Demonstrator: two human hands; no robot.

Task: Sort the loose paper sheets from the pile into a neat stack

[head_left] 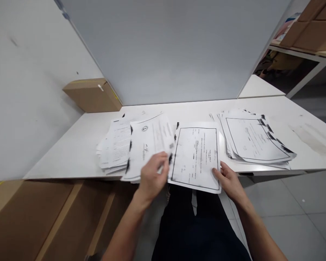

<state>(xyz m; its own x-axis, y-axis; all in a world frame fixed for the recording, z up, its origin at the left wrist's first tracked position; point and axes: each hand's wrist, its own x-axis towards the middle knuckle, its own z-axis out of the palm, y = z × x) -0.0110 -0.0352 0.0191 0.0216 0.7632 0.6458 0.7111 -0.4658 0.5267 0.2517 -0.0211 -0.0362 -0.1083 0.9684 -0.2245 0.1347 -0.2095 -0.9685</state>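
My right hand [228, 179] grips the lower right edge of a bordered printed sheet [197, 156], thumb on top and fingers underneath. This sheet overhangs the table's front edge above my lap. Curled closed, my left hand [153, 175] pinches paper where the bordered sheet meets a printed sheet with a round seal [149, 141]; which of the two it holds I cannot tell. The sealed sheet, slightly blurred on its right side, overlaps a loose paper stack [118, 145] on the left. Black smudges mark the left edges of both sheets.
To the right lies another fanned stack of bordered sheets [256, 139]. The white table [57, 152] backs onto a grey panel [174, 54]. A cardboard box [93, 96] stands at the back left, and large cartons [43, 217] sit below on the left.
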